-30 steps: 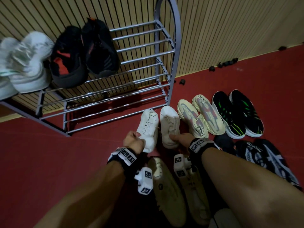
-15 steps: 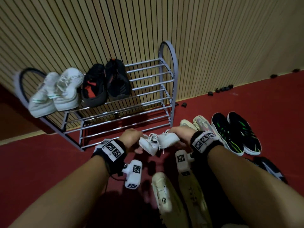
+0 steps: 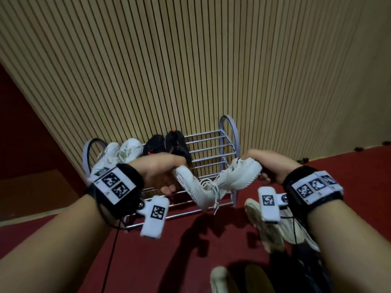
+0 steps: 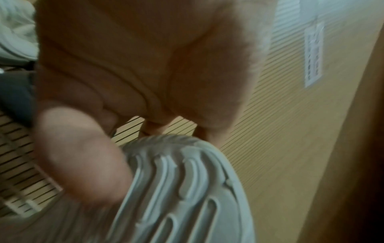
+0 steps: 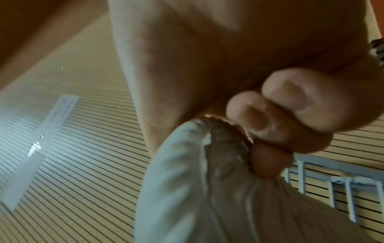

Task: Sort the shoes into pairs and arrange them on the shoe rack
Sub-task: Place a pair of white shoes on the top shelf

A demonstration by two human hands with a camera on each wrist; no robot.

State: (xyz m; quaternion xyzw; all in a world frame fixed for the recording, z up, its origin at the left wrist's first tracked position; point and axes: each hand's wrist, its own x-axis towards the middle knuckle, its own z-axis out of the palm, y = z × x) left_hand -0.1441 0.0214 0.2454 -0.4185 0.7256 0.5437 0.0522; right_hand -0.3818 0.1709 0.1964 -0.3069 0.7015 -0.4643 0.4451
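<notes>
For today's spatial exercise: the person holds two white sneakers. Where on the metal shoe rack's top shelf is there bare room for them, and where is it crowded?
Free: the top shelf's bare bars between the black sneakers with red accents and the rack's arched right end. Crowded: the left half, where the pale white sneakers sit beside the black pair.

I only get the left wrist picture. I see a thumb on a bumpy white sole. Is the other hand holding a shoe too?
Observer: Yes. The right hand grips the other white shoe by its heel end.
Child: Are the two shoes touching?
Observer: Their toes hang down and meet in front of the shoe rack; the left hand holds its white shoe by the heel too.
Child: Is the rack empty?
Observer: No. A white pair and a black pair sit on the top shelf.
</notes>
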